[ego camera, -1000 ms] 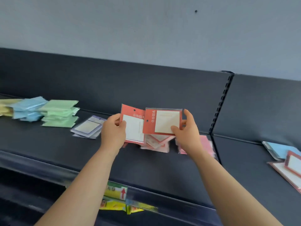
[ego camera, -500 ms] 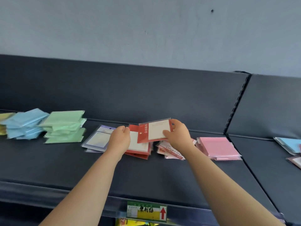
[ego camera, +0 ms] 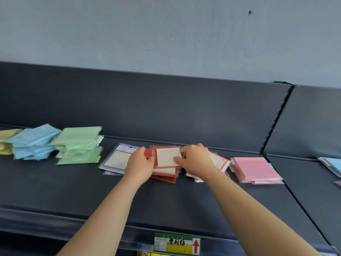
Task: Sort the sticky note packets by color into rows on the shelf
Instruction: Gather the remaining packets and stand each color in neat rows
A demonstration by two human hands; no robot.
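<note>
Both hands are on a red-framed sticky note packet (ego camera: 167, 157) that lies on top of a small red stack (ego camera: 166, 175) on the dark shelf (ego camera: 166, 204). My left hand (ego camera: 141, 166) grips its left edge with the thumb on top. My right hand (ego camera: 196, 160) pinches its right edge. Sorted piles run along the shelf: yellow (ego camera: 7, 143), blue (ego camera: 31, 143), green (ego camera: 79, 145), purple-framed (ego camera: 115, 159), light pink-framed (ego camera: 219, 161) under my right wrist, and solid pink (ego camera: 255, 169).
A slotted upright (ego camera: 275, 119) divides this shelf from the bay on the right, where blue packets (ego camera: 332, 166) lie at the frame edge. A green and yellow price label (ego camera: 177, 243) sits on the shelf's front rail. The dark back panel (ego camera: 166, 108) rises behind the piles.
Both hands have lowered the red packets from the air onto the shelf. The right hand's packet now lies on the red stack beside the purple pile.
</note>
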